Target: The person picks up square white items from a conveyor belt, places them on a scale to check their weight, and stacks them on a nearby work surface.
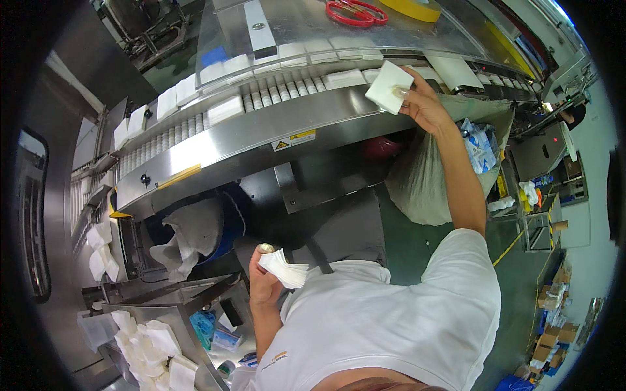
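My right hand [424,104] reaches over the front rail of the roller conveyor, its fingers closed on a square folded white tissue pack [390,86]. A thumb presses on its face. Lower down, near my body, my left hand [263,281] grips a bundle of folded white tissues [285,268] whose loose ends fan out to the right. On the conveyor rollers [285,92] lie more flat white stacks [225,109], spaced in a row along the bend. A further row of white stacks [186,90] sits behind them, partly under the clear cover.
Red-handled scissors [357,13] and a yellow tape roll [412,9] rest on the clear cover. A large pale sack [424,176] hangs below the conveyor at right. A blue bin [233,218] stands underneath at left. Loose white tissues [153,348] fill a metal container at lower left.
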{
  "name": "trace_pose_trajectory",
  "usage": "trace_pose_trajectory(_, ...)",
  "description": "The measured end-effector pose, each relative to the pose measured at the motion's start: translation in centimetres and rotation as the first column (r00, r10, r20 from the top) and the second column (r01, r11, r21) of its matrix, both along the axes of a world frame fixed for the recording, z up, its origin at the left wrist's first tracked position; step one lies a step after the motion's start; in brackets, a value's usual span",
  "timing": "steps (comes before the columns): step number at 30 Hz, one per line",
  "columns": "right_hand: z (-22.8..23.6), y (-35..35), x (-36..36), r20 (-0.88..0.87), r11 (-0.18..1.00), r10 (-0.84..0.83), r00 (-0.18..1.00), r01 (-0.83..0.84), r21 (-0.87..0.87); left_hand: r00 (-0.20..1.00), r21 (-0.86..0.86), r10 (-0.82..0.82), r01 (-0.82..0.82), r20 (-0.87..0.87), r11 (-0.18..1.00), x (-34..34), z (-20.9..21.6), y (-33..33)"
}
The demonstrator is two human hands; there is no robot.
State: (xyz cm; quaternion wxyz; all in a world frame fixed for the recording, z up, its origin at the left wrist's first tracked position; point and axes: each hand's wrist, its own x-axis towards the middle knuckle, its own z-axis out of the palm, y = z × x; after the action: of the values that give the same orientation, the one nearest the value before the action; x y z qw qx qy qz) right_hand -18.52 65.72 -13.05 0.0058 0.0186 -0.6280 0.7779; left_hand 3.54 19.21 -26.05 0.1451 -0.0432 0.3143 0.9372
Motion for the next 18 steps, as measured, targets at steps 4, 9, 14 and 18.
trace_pose_trajectory(4, -2.4, 2.9, 1.1, 0.13, 0.971, -0.208, 0.969, 0.221, -0.096, 1.0, -0.008, 0.024, -0.024, -0.016, 1.0, 0.6, -0.8, -0.9)
trace_pose_trajectory(9, -4.0, 2.2, 5.3, 0.255, 0.91, -0.236, 0.938, 0.305, -0.281, 0.995, -0.009, 0.091, -0.091, 0.041, 0.996, 0.7, -0.1, -0.8)
trace_pose_trajectory(14, -3.2, 0.0, 2.4, 0.213, 0.968, -0.191, 0.958, 0.22, -0.12, 1.0, 0.04, 0.003, -0.004, 0.019, 0.999, -0.1, -0.2, -0.5)
trace_pose_trajectory(18, -0.6, -4.8, -5.2, 0.123, 0.997, -0.033, 0.992, 0.025, 0.066, 0.999, 0.033, -0.04, 0.038, 0.037, 0.999, -0.4, -0.2, 0.2)
